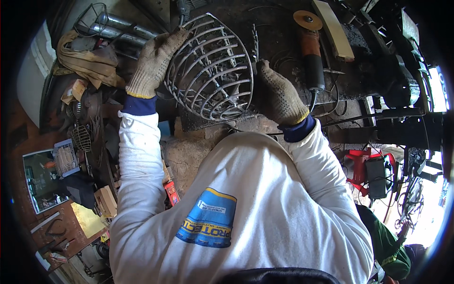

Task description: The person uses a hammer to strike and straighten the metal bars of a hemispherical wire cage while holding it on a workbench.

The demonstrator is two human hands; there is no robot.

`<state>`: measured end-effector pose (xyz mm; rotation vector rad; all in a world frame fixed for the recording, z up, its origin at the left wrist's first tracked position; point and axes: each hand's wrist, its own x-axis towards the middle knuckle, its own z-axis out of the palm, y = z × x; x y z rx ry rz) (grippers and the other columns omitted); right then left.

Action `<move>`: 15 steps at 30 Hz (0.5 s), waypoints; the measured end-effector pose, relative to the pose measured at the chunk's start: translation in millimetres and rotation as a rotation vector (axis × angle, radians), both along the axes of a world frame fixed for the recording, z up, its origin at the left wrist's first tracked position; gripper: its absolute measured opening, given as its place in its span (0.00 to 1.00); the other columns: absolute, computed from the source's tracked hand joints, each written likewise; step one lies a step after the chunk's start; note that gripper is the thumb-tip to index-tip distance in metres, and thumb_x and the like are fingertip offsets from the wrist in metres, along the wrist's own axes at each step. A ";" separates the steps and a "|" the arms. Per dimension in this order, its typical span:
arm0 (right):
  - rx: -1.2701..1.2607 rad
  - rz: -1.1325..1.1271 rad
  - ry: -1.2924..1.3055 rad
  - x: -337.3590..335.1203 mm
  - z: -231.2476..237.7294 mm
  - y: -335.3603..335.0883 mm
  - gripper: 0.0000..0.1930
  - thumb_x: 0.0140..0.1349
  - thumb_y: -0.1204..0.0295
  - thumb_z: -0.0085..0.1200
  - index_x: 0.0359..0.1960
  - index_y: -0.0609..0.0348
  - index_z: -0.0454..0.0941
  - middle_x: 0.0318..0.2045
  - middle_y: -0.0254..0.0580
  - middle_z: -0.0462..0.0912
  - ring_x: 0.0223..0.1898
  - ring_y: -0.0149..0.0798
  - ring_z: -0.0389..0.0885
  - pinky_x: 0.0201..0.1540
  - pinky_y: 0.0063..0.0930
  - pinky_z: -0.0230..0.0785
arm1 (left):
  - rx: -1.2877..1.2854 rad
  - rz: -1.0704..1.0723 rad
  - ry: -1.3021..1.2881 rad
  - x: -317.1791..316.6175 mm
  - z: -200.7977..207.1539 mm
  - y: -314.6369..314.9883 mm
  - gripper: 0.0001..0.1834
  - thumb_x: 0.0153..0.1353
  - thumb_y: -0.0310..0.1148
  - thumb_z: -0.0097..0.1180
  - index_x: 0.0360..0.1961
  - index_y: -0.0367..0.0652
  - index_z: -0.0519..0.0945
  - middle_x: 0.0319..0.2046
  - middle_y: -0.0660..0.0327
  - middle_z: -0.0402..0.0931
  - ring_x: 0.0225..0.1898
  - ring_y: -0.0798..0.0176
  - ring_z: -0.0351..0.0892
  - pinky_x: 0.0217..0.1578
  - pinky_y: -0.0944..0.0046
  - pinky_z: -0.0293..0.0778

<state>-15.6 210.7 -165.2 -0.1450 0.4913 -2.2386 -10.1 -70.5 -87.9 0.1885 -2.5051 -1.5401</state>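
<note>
A large cage of bent, bare metal rods [212, 71] stands tilted over the dark workbench, with curved ribs running to a narrow top. My left hand [153, 64], in a knitted, dotted work glove, is closed on its upper left edge. Beside its right edge is my right hand [282, 92], in a matching glove, with the fingers curled and partly hidden. Just above that thumb rises a thin, rough metal rod [256, 41]. Whether the right hand grips this rod or the cage's rim does not show.
An angle grinder [310, 54] with an orange-brown disc lies right of my right hand, its cord trailing off the bench. A pale wooden strip [334, 31] is beyond it. A brown cloth [87, 59] and shiny metal cylinders [124, 28] are at the left. A red and black machine [371, 171] stands lower right.
</note>
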 end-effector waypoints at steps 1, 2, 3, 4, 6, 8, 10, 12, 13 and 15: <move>-0.065 0.023 -0.056 0.0 -4.9 1.2 0.21 0.75 0.61 0.42 0.57 0.67 0.71 0.47 0.47 0.81 0.47 0.41 0.81 0.55 0.36 0.73 | 0.001 -0.002 -0.002 1.2 1.5 0.7 0.29 0.64 0.55 0.57 0.49 0.37 0.82 0.43 0.56 0.83 0.47 0.63 0.78 0.49 0.64 0.71; -0.065 0.020 -0.057 0.9 -11.1 2.6 0.21 0.75 0.61 0.42 0.57 0.67 0.71 0.47 0.47 0.81 0.47 0.41 0.81 0.55 0.36 0.73 | -0.073 -0.020 0.048 2.1 2.9 0.6 0.28 0.65 0.54 0.57 0.49 0.37 0.82 0.43 0.57 0.83 0.46 0.64 0.78 0.48 0.65 0.71; -0.008 0.013 0.049 2.0 -17.9 4.1 0.21 0.75 0.60 0.41 0.58 0.68 0.71 0.47 0.47 0.81 0.48 0.40 0.80 0.55 0.34 0.72 | -0.146 -0.038 0.099 2.7 3.5 0.3 0.27 0.66 0.52 0.56 0.49 0.37 0.82 0.44 0.57 0.83 0.45 0.64 0.78 0.48 0.65 0.71; 0.049 0.007 0.156 3.3 -16.1 3.3 0.22 0.76 0.60 0.41 0.59 0.68 0.70 0.48 0.46 0.81 0.48 0.38 0.80 0.56 0.32 0.71 | -0.147 -0.040 0.098 3.5 2.7 -0.9 0.27 0.66 0.52 0.56 0.49 0.37 0.82 0.44 0.57 0.83 0.45 0.64 0.78 0.48 0.65 0.71; 0.049 -0.007 0.209 7.8 -4.1 7.5 0.22 0.76 0.60 0.41 0.59 0.68 0.70 0.48 0.45 0.81 0.48 0.37 0.80 0.55 0.31 0.71 | -0.242 -0.055 0.218 4.9 -1.4 -4.3 0.25 0.68 0.50 0.54 0.49 0.37 0.81 0.43 0.56 0.83 0.44 0.63 0.79 0.48 0.64 0.71; 0.048 -0.025 0.268 11.0 3.6 8.3 0.22 0.75 0.60 0.42 0.59 0.68 0.71 0.48 0.45 0.81 0.48 0.37 0.80 0.55 0.31 0.71 | -0.230 -0.093 0.268 4.1 -4.1 -12.1 0.23 0.68 0.48 0.54 0.49 0.37 0.81 0.43 0.55 0.83 0.43 0.63 0.80 0.47 0.64 0.72; 0.128 -0.061 0.223 12.3 4.0 7.7 0.22 0.75 0.60 0.43 0.59 0.67 0.71 0.48 0.44 0.81 0.48 0.35 0.79 0.55 0.30 0.71 | -0.218 -0.131 0.318 4.2 -2.6 -15.8 0.21 0.68 0.46 0.54 0.48 0.37 0.82 0.43 0.55 0.83 0.42 0.64 0.80 0.45 0.63 0.73; 0.170 -0.098 0.259 17.3 14.5 11.4 0.23 0.75 0.59 0.42 0.59 0.67 0.71 0.47 0.44 0.81 0.48 0.35 0.79 0.55 0.29 0.71 | 0.161 -0.121 0.376 13.0 1.1 -14.4 0.20 0.66 0.46 0.58 0.44 0.37 0.82 0.39 0.56 0.83 0.38 0.65 0.81 0.39 0.64 0.75; 0.217 -0.137 0.291 17.7 19.5 13.3 0.23 0.75 0.57 0.42 0.59 0.66 0.72 0.47 0.43 0.81 0.48 0.34 0.79 0.55 0.29 0.71 | 0.163 -0.131 0.374 19.2 11.2 -7.1 0.20 0.66 0.46 0.58 0.44 0.37 0.82 0.39 0.56 0.83 0.38 0.65 0.81 0.39 0.64 0.75; 0.313 -0.230 0.389 12.9 27.8 18.6 0.25 0.75 0.55 0.40 0.59 0.66 0.72 0.47 0.43 0.81 0.47 0.34 0.79 0.54 0.28 0.71 | 0.069 -0.092 0.256 37.8 48.1 11.1 0.18 0.64 0.45 0.61 0.39 0.38 0.81 0.32 0.60 0.82 0.32 0.66 0.82 0.31 0.66 0.77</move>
